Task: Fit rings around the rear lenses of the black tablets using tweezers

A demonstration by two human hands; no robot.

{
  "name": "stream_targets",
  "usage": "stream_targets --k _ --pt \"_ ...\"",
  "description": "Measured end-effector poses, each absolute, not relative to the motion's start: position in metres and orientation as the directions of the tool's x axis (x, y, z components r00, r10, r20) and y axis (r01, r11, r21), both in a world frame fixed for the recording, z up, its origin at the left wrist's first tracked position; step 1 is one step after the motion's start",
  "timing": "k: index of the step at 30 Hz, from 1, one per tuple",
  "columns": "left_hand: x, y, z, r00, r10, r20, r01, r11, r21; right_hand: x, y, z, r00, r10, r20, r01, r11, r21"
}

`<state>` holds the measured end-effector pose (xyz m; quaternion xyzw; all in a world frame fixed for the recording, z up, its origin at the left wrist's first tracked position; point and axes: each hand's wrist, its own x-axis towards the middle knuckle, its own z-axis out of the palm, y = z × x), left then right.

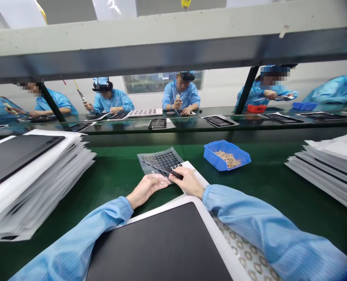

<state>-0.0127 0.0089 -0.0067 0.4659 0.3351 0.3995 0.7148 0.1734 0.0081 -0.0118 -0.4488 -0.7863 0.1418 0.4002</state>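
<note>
While both forearms reach in from the bottom of the frame, the right hand (188,182) pinches a slim black strip (176,174) at frame centre, with its far end lying across a clear plastic sheet of small black rings (161,161). The left hand (148,186) lies on the sheet's near edge, fingers together, with no grip confirmed. A white backing card (191,169) sits beneath the right hand. To the right, a blue plastic bin (240,156) of tan rings stands on the green worktop (117,195). A black panel on a white tray (158,246) occupies lower centre, between stacks of trays (29,183) at left and right. Co-workers in blue smocks (181,93) sit across the upper frame.
</note>
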Motion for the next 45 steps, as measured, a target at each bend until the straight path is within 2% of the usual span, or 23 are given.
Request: stream_targets --k 20,30,37,45 --pt "-0.010 0.008 -0.015 0.374 0.921 -0.107 -0.300 0.230 0.926 0.172 0.009 -0.029 -0.402 0.710 0.579 0.583 0.686 -0.436" --pt "-0.006 0.001 -0.006 0.359 0.927 -0.113 -0.315 0.234 0.920 0.172 0.007 -0.025 -0.373 0.715 0.592 0.568 0.680 -0.463" --pt "-0.003 0.000 -0.008 0.291 0.943 -0.161 -0.290 0.248 0.925 0.173 0.001 -0.014 -0.248 0.757 0.605 0.588 0.614 -0.527" --pt "-0.001 -0.001 -0.007 0.267 0.951 -0.155 -0.296 0.235 0.926 0.172 0.001 -0.019 -0.304 0.717 0.627 0.552 0.669 -0.498"
